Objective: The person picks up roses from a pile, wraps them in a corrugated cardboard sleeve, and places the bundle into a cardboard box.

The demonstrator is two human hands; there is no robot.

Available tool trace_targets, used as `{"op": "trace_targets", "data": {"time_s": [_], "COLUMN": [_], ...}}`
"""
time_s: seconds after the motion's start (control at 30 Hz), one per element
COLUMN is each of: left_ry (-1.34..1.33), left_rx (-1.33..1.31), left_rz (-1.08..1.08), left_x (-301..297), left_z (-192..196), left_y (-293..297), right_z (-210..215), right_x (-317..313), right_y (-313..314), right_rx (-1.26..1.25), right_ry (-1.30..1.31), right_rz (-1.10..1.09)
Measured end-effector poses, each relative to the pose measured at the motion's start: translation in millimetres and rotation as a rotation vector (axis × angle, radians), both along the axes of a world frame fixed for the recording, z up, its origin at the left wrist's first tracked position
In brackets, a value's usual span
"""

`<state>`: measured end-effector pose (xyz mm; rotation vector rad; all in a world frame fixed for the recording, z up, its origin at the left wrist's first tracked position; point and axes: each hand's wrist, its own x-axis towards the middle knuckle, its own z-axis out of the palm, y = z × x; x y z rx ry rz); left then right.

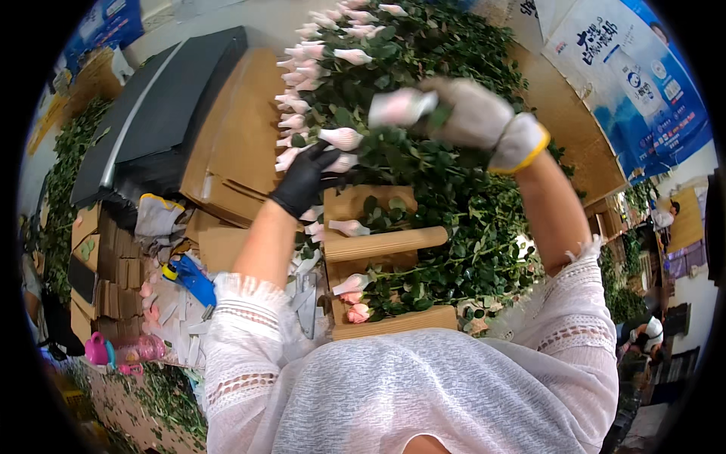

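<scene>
A big heap of leafy roses lies ahead of me, its pale pink buds in white mesh sleeves along the left side. My left hand, in a black glove, has its fingers around a sleeved rose; a second sleeved rose lies just above them. My right hand, in a grey-white glove with a yellow cuff, is smeared by motion over the heap. At its fingertips is a rose with a sleeved bud, also blurred. Below the hands, more roses lie on corrugated cardboard with a rolled edge.
Left of the heap stand brown cardboard sheets and a stack of dark sheets. A spare glove, a blue and yellow tool and a pink bottle sit at the left. A printed carton borders the right; people are beyond.
</scene>
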<state>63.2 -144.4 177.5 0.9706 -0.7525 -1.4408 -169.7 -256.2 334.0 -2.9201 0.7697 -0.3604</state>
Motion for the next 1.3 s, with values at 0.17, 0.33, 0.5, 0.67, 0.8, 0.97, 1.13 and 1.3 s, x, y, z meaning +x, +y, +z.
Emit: {"op": "trace_targets", "data": {"time_s": [0.17,0.33,0.5,0.67,0.8,0.97,1.13,1.3], "left_ry": [0.01,-0.156,-0.119,-0.142,-0.216,-1.142,-0.748,-1.599], "left_rx": [-0.025,-0.208,-0.088,-0.368,-0.43,-0.465,-0.186,-0.624], "left_rz": [-0.067,-0.038,-0.036,-0.049,0.06,0.458,0.457,0.539], "left_x": [-6,-14,14,-53,-58,27,35,-38], "left_z": [16,9,-11,52,63,-31,-64,9], "left_y": [-13,-22,-25,-21,-37,-28,-32,78], "right_z": [-7,-12,75,53,37,105,176,133], "right_x": [2,1,-41,-32,-30,-62,-108,-139], "right_y": [0,6,11,12,20,4,27,48], "right_rx": [0.258,0.101,0.101,0.543,-0.061,-0.034,-0.054,0.021], "right_ry": [-0.016,0.189,-0.186,-0.375,0.146,-0.221,-0.67,-0.798], "right_rz": [0.002,-0.053,-0.139,0.068,-0.243,-0.303,-0.322,-0.167]}}
